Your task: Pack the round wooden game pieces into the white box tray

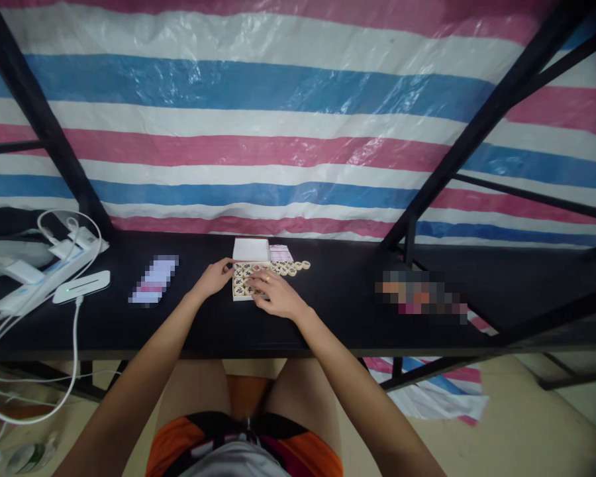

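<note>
A shallow white box [241,298] holds rows of round Chinese chess pieces [238,281] with dark and red characters. My left hand [212,278] is at the box's upper left corner, its fingers bent against the edge. Over the box's right part lies my right hand [277,295], a ring on one finger, fingers apart and touching the pieces. It hides part of the box and any small thing under the fingertips. More loose chess pieces [292,270] lie to the box's right. Behind the box sit a white lid [251,249] and a pink-and-white printed paper [281,253].
On the black table [338,324], a blurred phone-like object [153,281] lies left. Further left are a white device [82,287], a power strip [44,275] and looping cables. A pixelated item [422,295] lies right. Black metal posts [427,175] and a striped sheet [258,119] stand behind.
</note>
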`<state>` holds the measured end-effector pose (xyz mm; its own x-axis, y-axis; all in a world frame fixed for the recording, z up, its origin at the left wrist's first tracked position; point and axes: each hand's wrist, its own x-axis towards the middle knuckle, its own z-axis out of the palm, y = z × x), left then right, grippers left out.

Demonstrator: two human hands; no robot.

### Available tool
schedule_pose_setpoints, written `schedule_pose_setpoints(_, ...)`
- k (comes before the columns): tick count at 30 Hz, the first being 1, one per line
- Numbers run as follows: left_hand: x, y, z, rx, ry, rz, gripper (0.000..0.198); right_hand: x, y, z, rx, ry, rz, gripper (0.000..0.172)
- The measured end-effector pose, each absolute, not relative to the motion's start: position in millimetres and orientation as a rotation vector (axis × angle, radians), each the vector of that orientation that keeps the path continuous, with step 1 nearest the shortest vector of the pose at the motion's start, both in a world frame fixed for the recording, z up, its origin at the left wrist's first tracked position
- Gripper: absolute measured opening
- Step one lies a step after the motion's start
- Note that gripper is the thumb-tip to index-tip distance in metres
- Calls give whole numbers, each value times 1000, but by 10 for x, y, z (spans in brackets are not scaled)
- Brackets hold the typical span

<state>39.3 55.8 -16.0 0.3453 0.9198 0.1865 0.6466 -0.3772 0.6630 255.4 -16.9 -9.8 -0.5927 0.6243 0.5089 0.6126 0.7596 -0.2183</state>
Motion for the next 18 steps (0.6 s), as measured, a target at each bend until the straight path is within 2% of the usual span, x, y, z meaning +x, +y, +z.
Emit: schedule_pose_setpoints(18,406,547,-139,2136,1366,750,35,2521,-140,-141,-1017,-2392,-57,30)
